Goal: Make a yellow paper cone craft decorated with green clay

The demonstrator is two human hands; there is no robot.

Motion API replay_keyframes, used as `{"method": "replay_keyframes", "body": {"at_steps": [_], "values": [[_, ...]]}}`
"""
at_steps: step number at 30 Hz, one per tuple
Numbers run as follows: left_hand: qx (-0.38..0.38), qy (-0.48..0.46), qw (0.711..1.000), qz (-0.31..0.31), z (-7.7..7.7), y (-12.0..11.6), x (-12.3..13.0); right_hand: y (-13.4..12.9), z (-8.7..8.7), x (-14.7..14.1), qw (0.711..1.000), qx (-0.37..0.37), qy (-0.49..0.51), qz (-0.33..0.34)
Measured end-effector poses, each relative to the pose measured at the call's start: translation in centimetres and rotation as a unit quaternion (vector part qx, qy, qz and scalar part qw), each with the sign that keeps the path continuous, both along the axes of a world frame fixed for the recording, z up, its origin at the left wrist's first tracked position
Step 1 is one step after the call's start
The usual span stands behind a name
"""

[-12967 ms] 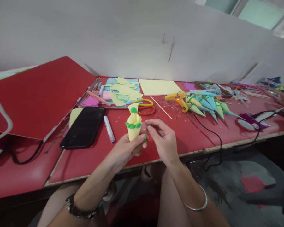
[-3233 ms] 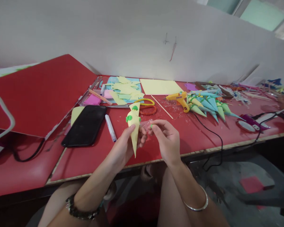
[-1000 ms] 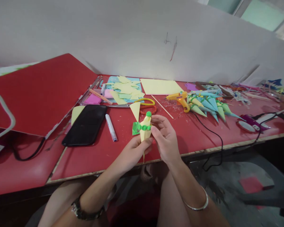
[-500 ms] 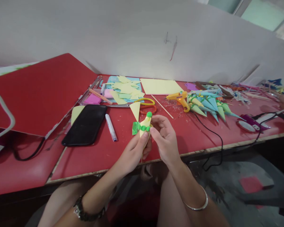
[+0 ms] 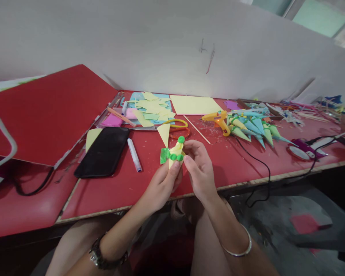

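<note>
A small pale-yellow paper cone [image 5: 178, 148] is held over the table's front part, trimmed with a row of green balls that look like soft clay and one green ball [image 5: 181, 140] on top. My left hand [image 5: 165, 183] grips its lower part between thumb and fingers. At the cone's right side my right hand [image 5: 199, 166] is closed, thumb and fingertips touching the edge by the green trim. A green packet [image 5: 164, 155] lies just left of the cone. Behind it rests a flat yellow paper triangle [image 5: 163, 134].
Around lie a black phone [image 5: 103, 152], a white marker [image 5: 134, 155], scissors [image 5: 176, 123], a thin stick [image 5: 197, 129] and a yellow glue gun [image 5: 220, 120]. Several finished blue and yellow cones [image 5: 255, 128] lie right, near a power strip [image 5: 307, 149]. Paper scraps [image 5: 153, 107] pile at the back.
Both hands keep hold of the cone. My right thumb and fingers have shifted very slightly at its right edge; the other things stay put.
</note>
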State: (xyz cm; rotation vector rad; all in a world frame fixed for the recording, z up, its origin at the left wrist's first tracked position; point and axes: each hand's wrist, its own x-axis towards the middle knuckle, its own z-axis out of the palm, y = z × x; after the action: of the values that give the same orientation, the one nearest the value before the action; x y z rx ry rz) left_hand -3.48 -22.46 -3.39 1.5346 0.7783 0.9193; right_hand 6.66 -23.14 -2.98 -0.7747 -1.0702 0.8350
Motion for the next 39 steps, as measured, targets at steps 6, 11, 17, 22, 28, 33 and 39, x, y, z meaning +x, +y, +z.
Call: {"method": "replay_keyframes", "body": {"at_steps": [6, 11, 17, 22, 28, 33, 39], "values": [[-0.015, -0.007, 1.000, 0.015, -0.08, -0.01, 0.12, -0.10, 0.08, -0.17, 1.000, -0.016, 0.001, 0.020], [-0.001, -0.005, 1.000, 0.011, -0.02, 0.08, 0.05, -0.18, 0.15, -0.10, 0.999, -0.032, 0.015, 0.031], [0.039, 0.012, 0.999, 0.010, -0.48, 0.36, -0.25, -0.09, 0.09, 0.00, 0.998, -0.027, 0.030, 0.039], [0.056, 0.020, 0.998, 0.011, -0.81, 0.47, -0.29, -0.09, -0.01, 0.00, 0.999, -0.031, 0.026, 0.035], [0.030, 0.017, 0.999, 0.000, -0.69, 0.38, -0.37, -0.12, 0.16, -0.10, 0.999, -0.040, 0.011, 0.021], [0.022, 0.016, 1.000, 0.009, -0.47, 0.25, -0.32, -0.11, 0.14, -0.14, 0.999, -0.038, 0.011, 0.021], [-0.032, -0.022, 0.998, -0.044, -0.14, 0.43, -0.20, 0.00, -0.35, 0.06, 0.998, -0.003, 0.025, 0.065]]}}
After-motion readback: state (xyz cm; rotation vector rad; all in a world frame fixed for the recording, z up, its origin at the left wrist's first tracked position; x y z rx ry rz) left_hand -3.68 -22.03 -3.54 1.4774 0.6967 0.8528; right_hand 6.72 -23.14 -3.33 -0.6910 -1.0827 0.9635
